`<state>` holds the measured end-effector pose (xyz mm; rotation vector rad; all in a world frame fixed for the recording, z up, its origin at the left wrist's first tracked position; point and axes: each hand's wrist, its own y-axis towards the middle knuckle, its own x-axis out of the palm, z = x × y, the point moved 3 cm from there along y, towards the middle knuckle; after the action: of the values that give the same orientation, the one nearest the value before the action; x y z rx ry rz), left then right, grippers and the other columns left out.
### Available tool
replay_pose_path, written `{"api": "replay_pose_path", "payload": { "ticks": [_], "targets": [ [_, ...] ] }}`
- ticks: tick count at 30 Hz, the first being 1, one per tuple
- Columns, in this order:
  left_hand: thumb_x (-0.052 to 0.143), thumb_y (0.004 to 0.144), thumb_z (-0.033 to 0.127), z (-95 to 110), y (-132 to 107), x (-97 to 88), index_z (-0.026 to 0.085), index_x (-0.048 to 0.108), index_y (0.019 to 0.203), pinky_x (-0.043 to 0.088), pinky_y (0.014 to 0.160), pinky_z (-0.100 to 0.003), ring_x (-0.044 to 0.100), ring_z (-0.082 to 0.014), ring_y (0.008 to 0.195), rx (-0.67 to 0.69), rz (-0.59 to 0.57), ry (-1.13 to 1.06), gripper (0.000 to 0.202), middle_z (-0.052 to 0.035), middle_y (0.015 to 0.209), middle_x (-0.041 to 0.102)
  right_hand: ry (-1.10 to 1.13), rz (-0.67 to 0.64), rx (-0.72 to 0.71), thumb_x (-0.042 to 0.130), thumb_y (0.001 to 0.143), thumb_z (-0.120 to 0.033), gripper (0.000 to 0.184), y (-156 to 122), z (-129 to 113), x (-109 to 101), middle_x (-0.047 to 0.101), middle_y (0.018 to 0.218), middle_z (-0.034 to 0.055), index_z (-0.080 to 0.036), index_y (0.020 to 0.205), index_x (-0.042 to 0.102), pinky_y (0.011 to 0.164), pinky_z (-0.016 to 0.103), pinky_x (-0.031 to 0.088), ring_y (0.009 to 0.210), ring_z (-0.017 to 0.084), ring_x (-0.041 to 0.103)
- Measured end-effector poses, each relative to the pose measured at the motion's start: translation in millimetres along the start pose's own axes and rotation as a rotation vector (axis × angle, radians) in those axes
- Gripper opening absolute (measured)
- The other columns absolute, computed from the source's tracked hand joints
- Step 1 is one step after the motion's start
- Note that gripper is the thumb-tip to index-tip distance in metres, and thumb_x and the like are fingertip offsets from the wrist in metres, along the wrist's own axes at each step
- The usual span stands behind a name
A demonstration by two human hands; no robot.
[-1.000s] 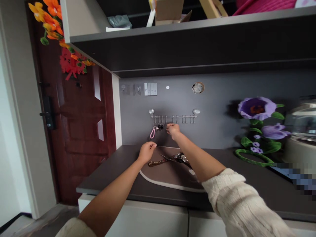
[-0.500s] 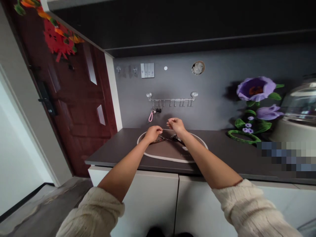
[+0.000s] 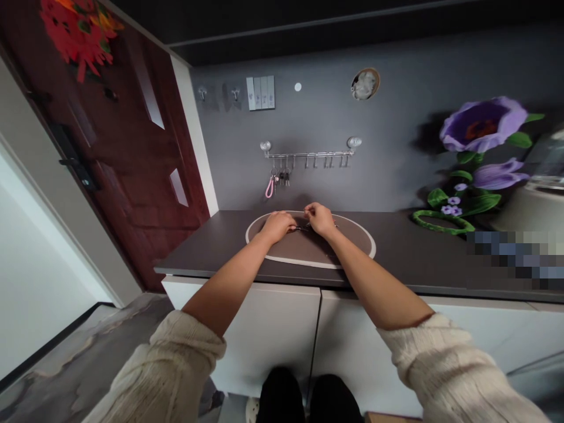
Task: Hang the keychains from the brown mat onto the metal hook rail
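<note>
Both my hands rest close together on a brown oval mat (image 3: 352,249) with a pale rim, lying on the dark countertop (image 3: 211,247). My left hand (image 3: 277,225) is curled, knuckles up, over small metal items that look like keys (image 3: 301,228). My right hand (image 3: 320,218) is also curled, its fingertips pinched at the same keys. What exactly each hand grips is hidden by the fingers. On the grey wall above hangs a chrome hook rail (image 3: 308,154), with a key bunch and a pink loop (image 3: 269,187) on its left hooks.
A dark red door (image 3: 123,153) with a black handle stands at the left. Purple artificial flowers (image 3: 480,126) and a green ring sit on the counter at the right, beside a glass-lidded pot. White cabinet doors (image 3: 282,329) are below the counter.
My right hand came down from the hook rail to the mat and met my left hand over the keys. The view tilted downward.
</note>
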<state>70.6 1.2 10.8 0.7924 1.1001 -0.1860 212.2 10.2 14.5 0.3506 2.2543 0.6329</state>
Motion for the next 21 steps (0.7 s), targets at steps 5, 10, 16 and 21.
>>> {"api": "replay_pose_path", "payload": {
  "ticks": [5, 10, 16, 21],
  "targets": [
    [0.050, 0.073, 0.017, 6.9, 2.3, 3.0, 0.021, 0.064, 0.069, 0.030, 0.081, -0.029, 0.048, -0.0189, 0.089, 0.120, -0.069, 0.183, 0.015, -0.0065, 0.081, 0.063, -0.028, -0.009, -0.011, 0.045, 0.072, -0.008, 0.019, -0.1, 1.7, 1.5, 0.064, 0.072, 0.0043, -0.015, 0.083, 0.059, 0.069, 0.022, 0.041, 0.067, 0.011, 0.057],
    [0.048, 0.073, 0.013, 8.1, 2.7, 3.1, 0.019, 0.062, 0.070, 0.030, 0.081, -0.030, 0.047, -0.0196, 0.090, 0.127, -0.059, 0.229, 0.016, -0.0078, 0.082, 0.062, -0.041, 0.011, -0.015, 0.045, 0.072, -0.010, 0.018, -0.1, 0.9, 0.9, 0.064, 0.072, 0.0043, -0.015, 0.082, 0.059, 0.070, 0.022, 0.041, 0.067, 0.011, 0.056],
    [0.045, 0.075, 0.013, 3.5, 2.0, 2.5, 0.018, 0.061, 0.074, 0.031, 0.079, -0.030, 0.047, -0.0202, 0.089, 0.074, -0.024, 0.220, 0.016, -0.0087, 0.085, 0.061, -0.042, 0.025, -0.016, 0.044, 0.073, -0.011, 0.018, -1.0, -1.7, -1.2, 0.063, 0.072, 0.0045, -0.015, 0.081, 0.060, 0.070, 0.023, 0.040, 0.066, 0.012, 0.056],
    [0.040, 0.079, 0.018, -2.9, 2.1, 1.1, 0.017, 0.060, 0.080, 0.033, 0.078, -0.029, 0.048, -0.0190, 0.088, 0.000, 0.025, 0.197, 0.020, -0.0083, 0.086, 0.060, -0.037, 0.040, -0.008, 0.046, 0.073, -0.014, 0.017, -1.1, -2.3, -1.4, 0.063, 0.073, 0.0046, -0.015, 0.082, 0.060, 0.070, 0.023, 0.040, 0.067, 0.012, 0.056]
  ]
}}
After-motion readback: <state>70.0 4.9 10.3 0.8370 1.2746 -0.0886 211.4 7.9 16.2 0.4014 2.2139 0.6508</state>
